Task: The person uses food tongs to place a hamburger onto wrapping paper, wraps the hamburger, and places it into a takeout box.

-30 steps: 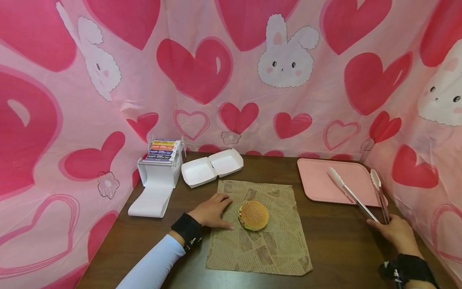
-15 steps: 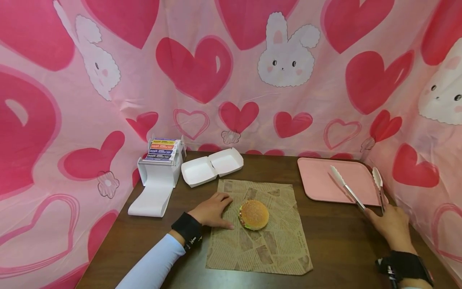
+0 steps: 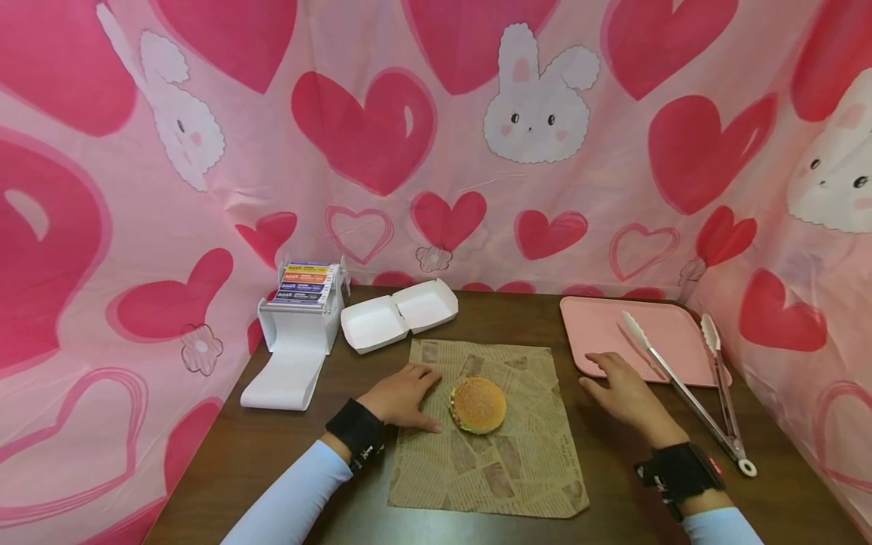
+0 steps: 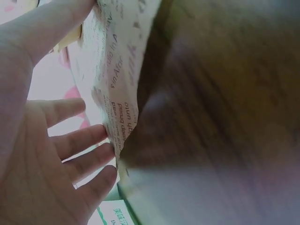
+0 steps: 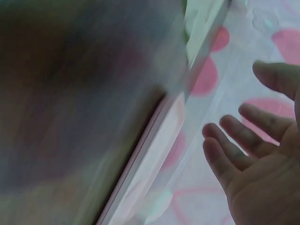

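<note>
A hamburger [image 3: 478,406] with a sesame bun lies on a sheet of brown newsprint-patterned wrapping paper [image 3: 538,469]. My left hand [image 3: 403,397] rests at the paper's left edge, fingers relaxed and spread beside the burger. In the left wrist view its fingertips [image 4: 108,176] touch the paper's edge. My right hand [image 3: 627,397] holds nothing and hovers between the paper and the pink tray [image 3: 593,325], its fingers loosely extended. A pair of metal tongs [image 3: 695,397] with pale tips lies spread, its tips over the tray and its ring end on the table.
An unfolded white burger box [image 3: 376,325] sits behind the paper. To its left stands a white label dispenser [image 3: 334,318] with colourful labels and a white strip hanging down in front. Pink heart-patterned cloth [image 3: 477,174] encloses the brown table [image 3: 627,484].
My right hand has let go of the tongs, leaving them across the tray, and has moved left toward the paper. My left hand has stayed in place.
</note>
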{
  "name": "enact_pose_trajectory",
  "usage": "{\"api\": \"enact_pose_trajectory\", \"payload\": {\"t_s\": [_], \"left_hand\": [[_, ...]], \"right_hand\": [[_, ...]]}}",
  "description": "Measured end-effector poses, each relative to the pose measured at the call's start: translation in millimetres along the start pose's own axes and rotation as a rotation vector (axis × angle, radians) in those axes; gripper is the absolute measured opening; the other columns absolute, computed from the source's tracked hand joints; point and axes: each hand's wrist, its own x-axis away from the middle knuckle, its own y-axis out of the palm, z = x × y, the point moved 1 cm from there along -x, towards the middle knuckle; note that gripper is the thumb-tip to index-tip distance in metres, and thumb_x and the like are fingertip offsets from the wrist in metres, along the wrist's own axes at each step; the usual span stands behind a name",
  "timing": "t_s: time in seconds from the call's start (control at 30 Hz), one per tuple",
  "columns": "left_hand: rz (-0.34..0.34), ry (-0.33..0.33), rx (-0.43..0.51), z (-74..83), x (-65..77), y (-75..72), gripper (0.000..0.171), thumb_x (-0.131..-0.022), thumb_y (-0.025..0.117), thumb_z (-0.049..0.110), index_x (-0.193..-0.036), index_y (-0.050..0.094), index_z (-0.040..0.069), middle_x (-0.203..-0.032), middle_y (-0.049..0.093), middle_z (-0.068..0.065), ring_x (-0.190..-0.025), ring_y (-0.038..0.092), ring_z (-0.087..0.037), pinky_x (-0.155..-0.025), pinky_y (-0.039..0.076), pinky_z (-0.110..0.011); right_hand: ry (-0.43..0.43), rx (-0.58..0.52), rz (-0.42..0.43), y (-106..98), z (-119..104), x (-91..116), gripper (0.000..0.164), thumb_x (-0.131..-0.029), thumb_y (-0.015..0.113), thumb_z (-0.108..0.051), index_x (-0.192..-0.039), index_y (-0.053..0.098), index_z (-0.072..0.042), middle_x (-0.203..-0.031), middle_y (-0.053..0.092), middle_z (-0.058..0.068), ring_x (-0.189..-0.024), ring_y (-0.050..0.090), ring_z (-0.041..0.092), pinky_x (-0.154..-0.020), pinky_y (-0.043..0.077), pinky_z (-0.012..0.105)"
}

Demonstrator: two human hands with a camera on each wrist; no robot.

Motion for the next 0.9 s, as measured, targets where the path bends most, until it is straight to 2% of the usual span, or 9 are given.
{"api": "enact_pose_trajectory", "payload": {"t_s": [0.23, 0.47, 0.67, 0.8, 0.9], "left_hand": [[0.001, 0.009, 0.023, -0.9, 2.0, 2.2, 0.089, -0.079, 0.078, 0.063, -0.146, 0.052, 0.010, -0.152, 0.043, -0.016, -0.142, 0.038, -0.034, -0.109, 0.042, -0.048], [0.000, 0.013, 0.075, 3.8, 0.5, 1.3, 0.088, -0.080, 0.081, 0.057, -0.146, 0.052, 0.008, -0.155, 0.037, -0.018, -0.144, 0.031, -0.035, -0.111, 0.040, -0.047], [0.011, 0.015, 0.084, 5.8, -0.6, 2.7, 0.086, -0.080, 0.081, 0.057, -0.145, 0.053, 0.007, -0.148, 0.040, -0.016, -0.138, 0.035, -0.032, -0.108, 0.043, -0.045], [0.049, 0.011, 0.014, 9.0, 5.9, 5.7, 0.084, -0.082, 0.078, 0.057, -0.144, 0.054, 0.006, -0.137, 0.049, -0.013, -0.128, 0.044, -0.027, -0.103, 0.047, -0.042], [0.071, 0.012, -0.056, 17.5, 17.8, 8.3, 0.081, -0.083, 0.076, 0.059, -0.141, 0.056, 0.007, -0.130, 0.054, -0.010, -0.122, 0.050, -0.025, -0.097, 0.050, -0.040]], "right_hand": [[-0.166, 0.020, -0.160, 33, -26, -33, 0.045, -0.094, 0.071, -0.013, -0.131, 0.059, 0.009, -0.134, 0.055, 0.030, -0.126, 0.052, 0.049, -0.103, 0.042, 0.061], [-0.223, 0.075, -0.329, 59, -33, -55, 0.050, -0.095, 0.071, -0.018, -0.141, 0.057, -0.003, -0.144, 0.049, 0.029, -0.134, 0.043, 0.051, -0.108, 0.037, 0.063], [-0.304, 0.096, -0.356, 63, -34, -58, 0.047, -0.093, 0.072, -0.015, -0.138, 0.061, -0.005, -0.140, 0.051, 0.029, -0.130, 0.043, 0.054, -0.107, 0.032, 0.069], [-0.292, 0.095, -0.364, 63, -35, -58, 0.046, -0.094, 0.071, -0.015, -0.138, 0.061, -0.006, -0.142, 0.050, 0.028, -0.132, 0.041, 0.054, -0.107, 0.032, 0.069], [-0.295, 0.097, -0.372, 63, -35, -59, 0.046, -0.095, 0.070, -0.017, -0.139, 0.060, -0.007, -0.143, 0.050, 0.028, -0.132, 0.041, 0.055, -0.108, 0.032, 0.069]]}}
